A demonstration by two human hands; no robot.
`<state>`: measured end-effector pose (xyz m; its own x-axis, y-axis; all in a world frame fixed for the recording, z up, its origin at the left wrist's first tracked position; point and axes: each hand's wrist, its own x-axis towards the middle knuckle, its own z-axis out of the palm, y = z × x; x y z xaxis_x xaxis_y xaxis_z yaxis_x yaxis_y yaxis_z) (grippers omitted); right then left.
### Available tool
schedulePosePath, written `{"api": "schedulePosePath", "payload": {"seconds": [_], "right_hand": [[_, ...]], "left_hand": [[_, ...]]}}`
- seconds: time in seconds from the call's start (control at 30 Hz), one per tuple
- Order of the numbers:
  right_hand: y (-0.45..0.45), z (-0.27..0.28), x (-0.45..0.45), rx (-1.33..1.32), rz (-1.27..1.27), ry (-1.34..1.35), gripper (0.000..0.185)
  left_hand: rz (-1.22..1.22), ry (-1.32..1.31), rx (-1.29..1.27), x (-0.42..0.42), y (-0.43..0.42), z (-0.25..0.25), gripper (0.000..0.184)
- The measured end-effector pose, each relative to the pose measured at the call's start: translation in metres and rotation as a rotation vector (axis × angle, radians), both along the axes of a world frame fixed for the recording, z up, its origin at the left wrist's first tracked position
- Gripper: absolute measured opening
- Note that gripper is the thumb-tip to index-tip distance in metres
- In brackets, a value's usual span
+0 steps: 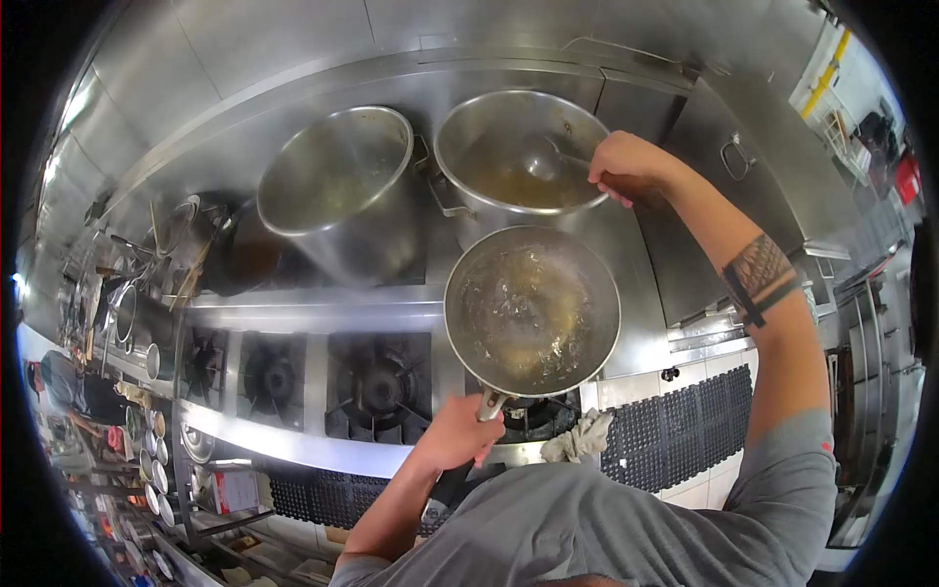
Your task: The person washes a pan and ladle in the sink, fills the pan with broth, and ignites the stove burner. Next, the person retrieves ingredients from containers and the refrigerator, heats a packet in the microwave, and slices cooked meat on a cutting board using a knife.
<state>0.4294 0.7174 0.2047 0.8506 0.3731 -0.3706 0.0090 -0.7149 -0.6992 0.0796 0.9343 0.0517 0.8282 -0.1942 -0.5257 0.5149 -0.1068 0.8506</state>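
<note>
My left hand (457, 431) is closed round the handle of a frying pan (533, 311), held up over the front of the stove. Thin, shiny liquid with bubbles covers the pan's bottom. Just behind the pan stands a tall metal stockpot (468, 217) with brownish liquid in it. Over that pot's right rim, my right hand (626, 168) grips the handle of a ladle (540, 158). The ladle's bowl is inside the pot, near the liquid; whether it dips in I cannot tell.
A second large stockpot (357, 230) stands to the left, steamy inside. Gas burners (381, 384) line the stove front. A crumpled cloth (579, 436) lies at the front edge, right of the pan handle. Pans and utensils crowd the far left. Black rubber mats (675, 428) cover the floor.
</note>
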Motion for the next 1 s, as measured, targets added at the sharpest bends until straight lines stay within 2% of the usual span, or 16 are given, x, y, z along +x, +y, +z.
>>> {"api": "schedulePosePath", "payload": {"seconds": [0.07,0.17,0.2,0.27,0.33,0.4,0.43,0.47,0.53,0.67,0.73,0.93,1.0], "right_hand": [[0.009,-0.012,0.019,0.041,-0.073,0.104,0.015],[0.010,-0.045,0.046,0.300,-0.293,0.370,0.014],[0.011,-0.054,0.047,0.302,-0.295,0.370,0.014],[0.007,-0.070,0.047,0.557,-0.396,0.527,0.013],[0.008,-0.067,0.037,0.599,-0.416,0.615,0.016],[0.007,-0.068,0.027,0.841,-0.431,0.767,0.019],[0.006,-0.066,0.019,0.882,-0.448,0.712,0.021],[0.002,-0.066,0.014,0.881,-0.448,0.716,0.021],[-0.008,-0.065,0.005,1.106,-0.426,0.854,0.021],[-0.028,-0.051,-0.025,1.244,-0.371,0.831,0.022],[-0.038,-0.036,-0.041,1.346,-0.290,0.939,0.024],[-0.072,0.023,-0.088,1.377,-0.129,0.850,0.046],[-0.085,0.044,-0.110,1.358,-0.076,0.822,0.047]], "left_hand": [[0.003,0.009,0.001,-0.001,0.001,-0.007,0.011],[-0.016,0.014,-0.005,-0.001,0.005,-0.011,0.018],[-0.019,0.015,-0.004,-0.001,0.007,-0.011,0.018],[-0.008,0.031,-0.014,-0.001,0.006,-0.010,0.018],[-0.011,0.031,0.001,0.000,0.007,-0.008,0.014],[-0.007,0.033,0.017,0.000,0.007,-0.004,0.010],[-0.002,0.029,0.007,0.000,0.007,-0.001,0.010],[0.003,0.025,-0.003,0.001,0.006,0.002,0.010],[0.003,0.015,0.009,0.001,0.005,0.001,0.011],[0.008,-0.037,0.030,-0.002,0.003,-0.004,0.011],[0.017,-0.042,0.030,-0.003,0.000,-0.002,0.011],[0.030,-0.067,0.028,-0.004,-0.008,-0.002,0.010],[0.036,-0.064,0.035,-0.005,-0.011,-0.005,0.009]]}}
